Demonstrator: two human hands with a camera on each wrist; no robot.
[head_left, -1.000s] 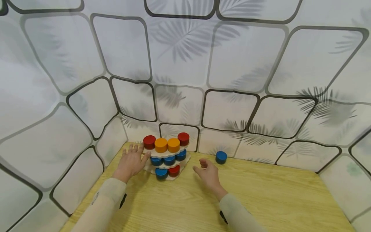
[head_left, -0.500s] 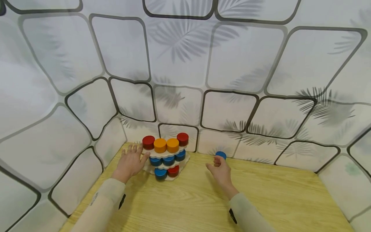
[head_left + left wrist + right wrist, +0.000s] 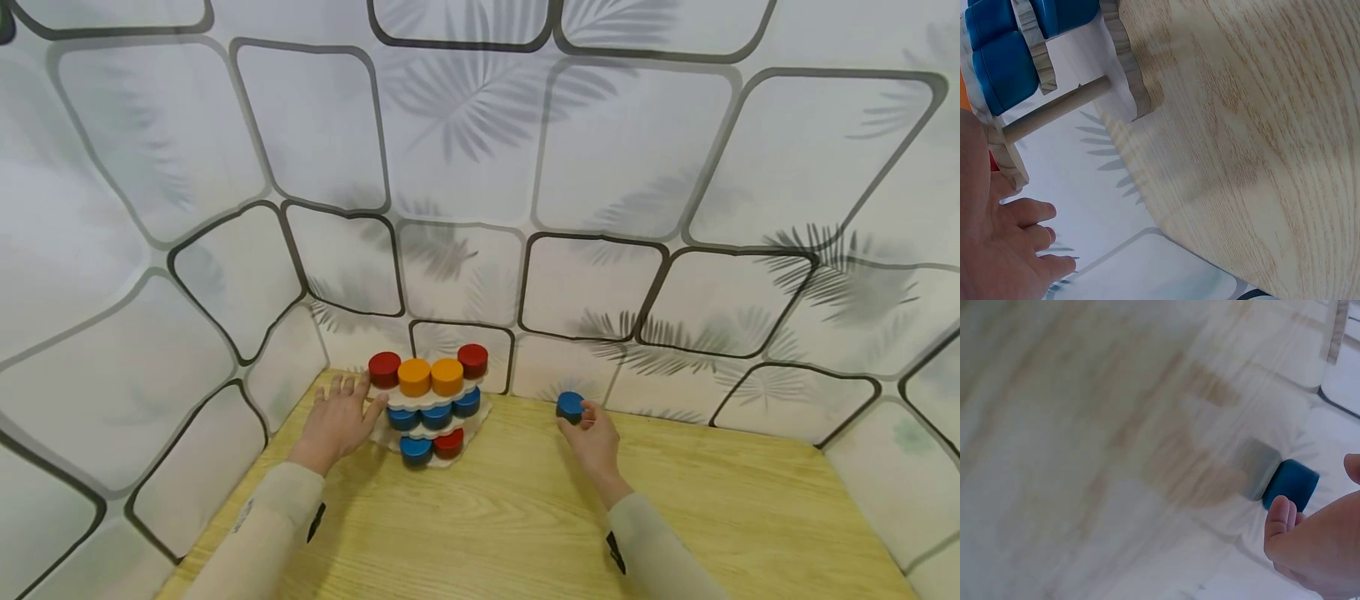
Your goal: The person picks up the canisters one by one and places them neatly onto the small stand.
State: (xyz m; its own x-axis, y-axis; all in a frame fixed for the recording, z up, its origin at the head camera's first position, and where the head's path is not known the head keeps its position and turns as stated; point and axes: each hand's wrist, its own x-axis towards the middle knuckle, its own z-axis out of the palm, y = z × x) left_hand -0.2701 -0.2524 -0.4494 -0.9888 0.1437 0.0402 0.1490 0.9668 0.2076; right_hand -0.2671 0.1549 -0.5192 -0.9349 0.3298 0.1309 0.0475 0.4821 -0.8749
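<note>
On the left of the table stands a tiered wooden stand (image 3: 429,402) with wavy-edged boards and a dowel (image 3: 1060,111) between them. Red cylinders (image 3: 385,369) and orange cylinders (image 3: 415,377) sit on its top board; blue cylinders (image 3: 437,416) fill the middle. A blue and a red cylinder are at the bottom. My left hand (image 3: 337,425) rests at the stand's left side, fingers spread, thumb at the top board's edge. My right hand (image 3: 597,446) reaches a lone blue cylinder (image 3: 570,407), fingertips right at its side; in the right wrist view the thumb (image 3: 1352,467) stands apart from it.
The pale wooden table (image 3: 480,533) meets patterned walls (image 3: 570,283) at the back and sides. The lone blue cylinder stands close to the back wall. Behind the stand the wall is also near.
My right hand has moved right and forward from beside the stand to the lone blue cylinder. My left hand and the stand have stayed where they were.
</note>
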